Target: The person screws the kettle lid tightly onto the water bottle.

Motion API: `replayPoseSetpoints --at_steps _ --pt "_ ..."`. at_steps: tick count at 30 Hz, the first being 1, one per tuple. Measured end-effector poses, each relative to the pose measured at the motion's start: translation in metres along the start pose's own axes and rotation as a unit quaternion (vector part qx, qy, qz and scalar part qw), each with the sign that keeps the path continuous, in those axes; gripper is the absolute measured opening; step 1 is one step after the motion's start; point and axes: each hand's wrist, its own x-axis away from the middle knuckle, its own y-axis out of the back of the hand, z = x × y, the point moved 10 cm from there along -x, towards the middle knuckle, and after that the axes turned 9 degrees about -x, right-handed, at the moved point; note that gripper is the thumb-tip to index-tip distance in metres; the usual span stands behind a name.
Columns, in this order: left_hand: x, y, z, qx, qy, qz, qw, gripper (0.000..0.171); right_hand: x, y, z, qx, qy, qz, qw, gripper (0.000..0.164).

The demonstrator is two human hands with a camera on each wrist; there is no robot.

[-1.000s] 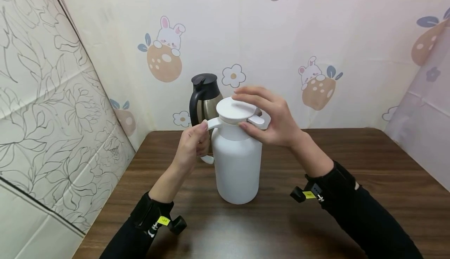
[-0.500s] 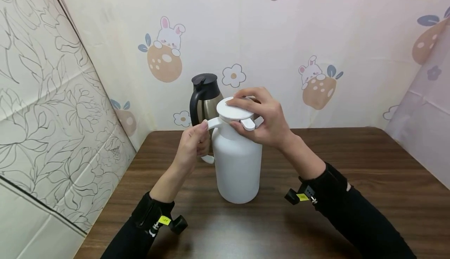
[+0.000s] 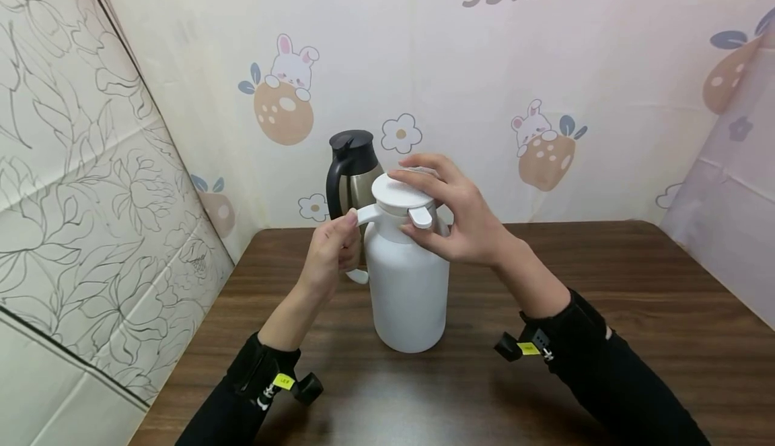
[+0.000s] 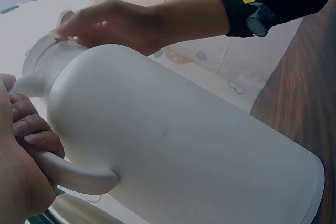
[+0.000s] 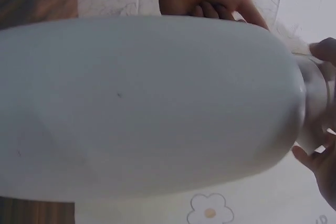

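A white vacuum jug [image 3: 407, 291] stands upright on the wooden table. My left hand [image 3: 329, 251] grips its side handle [image 4: 79, 174], fingers curled round it and thumb on top; the left wrist view shows this close up. Over the jug's round white lid [image 3: 396, 192] lies my right hand [image 3: 463, 214], its fingers across the top and far side and its thumb by the neck, below a small lid tab [image 3: 420, 217] that points toward me. Part of the lid is hidden under those fingers. In the right wrist view the jug body fills most of the picture.
Just behind the white jug, to the left, stands a second jug [image 3: 352, 153] with a black top, black handle and metallic body, partly covered. The brown table [image 3: 545, 385] ends at a printed cloth [image 3: 412, 62] at the back. A flower-patterned panel [image 3: 91, 183] borders the left.
The lid has turned with my right hand, its tab swinging from the right side round to the front. My right fingers have since loosened slightly. My left hand and the jug body stay put.
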Motion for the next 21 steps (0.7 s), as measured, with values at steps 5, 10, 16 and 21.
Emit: replayPoseSetpoints --at_steps 5,10,16,21 --pt "0.0 0.0 0.001 -0.003 -0.001 0.001 1.0 0.046 0.001 0.004 0.002 -0.003 0.016 0.033 0.999 0.073" --pt "0.0 0.001 0.001 -0.005 -0.002 -0.002 1.0 0.046 -0.004 0.012 0.003 -0.003 0.043 0.018 0.999 0.069" --pt "0.0 0.001 0.001 -0.002 0.003 -0.002 1.0 0.046 -0.013 0.011 -0.001 -0.036 0.062 0.014 0.997 0.048" --pt "0.0 0.001 0.004 -0.004 0.006 0.0 1.0 0.046 -0.012 0.004 -0.001 -0.041 0.07 0.021 0.996 0.043"
